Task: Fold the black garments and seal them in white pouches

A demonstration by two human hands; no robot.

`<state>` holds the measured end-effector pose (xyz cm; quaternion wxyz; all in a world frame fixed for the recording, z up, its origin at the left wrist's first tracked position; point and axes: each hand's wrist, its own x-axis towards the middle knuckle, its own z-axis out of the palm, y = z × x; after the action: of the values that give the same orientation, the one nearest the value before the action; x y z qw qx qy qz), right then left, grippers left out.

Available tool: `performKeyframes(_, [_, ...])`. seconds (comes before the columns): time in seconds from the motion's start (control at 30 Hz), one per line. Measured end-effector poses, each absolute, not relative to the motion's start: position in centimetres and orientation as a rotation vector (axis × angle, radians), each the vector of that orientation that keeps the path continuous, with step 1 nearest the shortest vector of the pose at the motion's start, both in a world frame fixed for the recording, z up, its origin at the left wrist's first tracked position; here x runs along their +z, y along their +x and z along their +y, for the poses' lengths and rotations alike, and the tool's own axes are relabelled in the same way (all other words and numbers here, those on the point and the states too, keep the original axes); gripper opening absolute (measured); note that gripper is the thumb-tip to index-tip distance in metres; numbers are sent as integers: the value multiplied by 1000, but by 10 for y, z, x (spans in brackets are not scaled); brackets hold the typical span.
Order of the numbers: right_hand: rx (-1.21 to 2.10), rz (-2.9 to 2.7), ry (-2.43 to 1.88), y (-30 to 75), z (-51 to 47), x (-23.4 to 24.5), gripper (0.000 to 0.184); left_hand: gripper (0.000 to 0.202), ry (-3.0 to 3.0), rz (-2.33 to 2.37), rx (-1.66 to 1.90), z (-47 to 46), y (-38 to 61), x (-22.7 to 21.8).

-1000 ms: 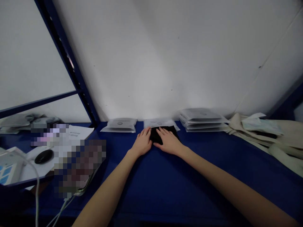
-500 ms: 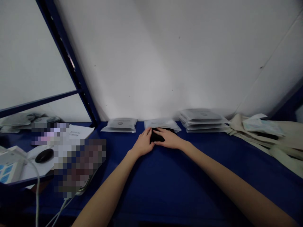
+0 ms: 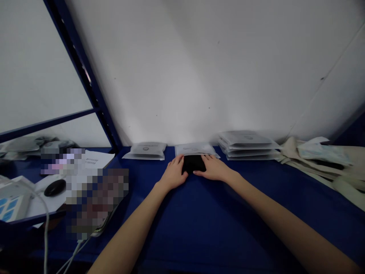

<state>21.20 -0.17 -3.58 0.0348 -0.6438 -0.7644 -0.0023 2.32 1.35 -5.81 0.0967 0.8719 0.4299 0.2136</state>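
A small black piece (image 3: 194, 164), apparently folded cloth, lies on the blue table in front of a frosted plastic bag (image 3: 194, 148). My left hand (image 3: 174, 173) grips its left side, fingers over the far edge and thumb at the near edge. On the right side my right hand (image 3: 213, 167) holds it the same way, with the thumb at the near edge. Whether the cloth reaches into the bag behind it I cannot tell.
Against the wall lie another frosted bag (image 3: 146, 150) on the left and a stack of frosted bags (image 3: 249, 144) on the right. Beige cloth (image 3: 346, 184) spreads at far right. Papers (image 3: 97, 158), a black mouse (image 3: 54, 188) and a white cable (image 3: 46, 232) are at left.
My right hand has slid to the right, off the middle of the black cloth, so more of it shows between my hands. My left hand has barely moved.
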Motion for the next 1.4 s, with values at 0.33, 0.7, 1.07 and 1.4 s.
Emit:
performKeyframes(0.33, [-426,-2352,-1842,167,-49,-22,49,61,2619,1302,608,11,24,-57])
performKeyframes(0.7, [-92,-2340,-2046,150,-52,-37,53,58,2631,1322,590,7,26,-56])
performKeyframes(1.07, [-80,-2422,-1684,178,-9,-49,56,59,2633,1301,665,8,27,-58])
performKeyframes(1.4, [-94,-2363,-1672,191,3,-53,56,55,2650,1346,620,4,30,-55])
